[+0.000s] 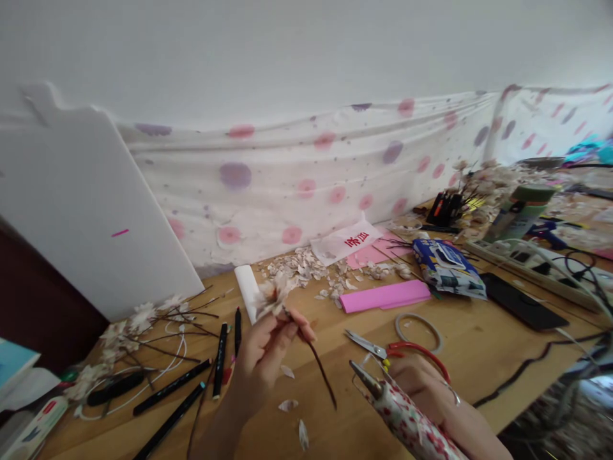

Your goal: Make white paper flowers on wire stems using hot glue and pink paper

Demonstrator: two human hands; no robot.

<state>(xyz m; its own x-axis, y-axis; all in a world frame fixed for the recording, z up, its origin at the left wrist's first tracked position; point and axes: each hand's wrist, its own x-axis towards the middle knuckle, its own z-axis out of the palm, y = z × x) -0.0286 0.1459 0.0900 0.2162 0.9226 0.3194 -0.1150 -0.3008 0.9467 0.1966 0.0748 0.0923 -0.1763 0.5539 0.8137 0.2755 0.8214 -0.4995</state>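
Note:
In the head view, my left hand [268, 354] pinches the dark stem [322, 374] of an artificial flower just below its bloom. Pale, ruffled petals [275, 292] spread above my fingers, with a brownish centre, and the stem slants down to the right. My right hand [426, 386] is wrapped round a tool [407, 415] with a grey metal tip and a white body patterned in red flowers; its exact kind is unclear. The tip points at the flower but stays apart from it. Red-handled scissors [376, 346] lie just beyond my right hand, their handles partly hidden.
Loose petals [306, 268] are heaped at the back. Pink paper [385, 296], a tape ring [419, 332], a blue packet [447, 265], a phone [524, 301] and a power strip [541, 265] lie rightward. Markers [170, 386], flower stems [186, 313] and a white board [96, 211] are leftward.

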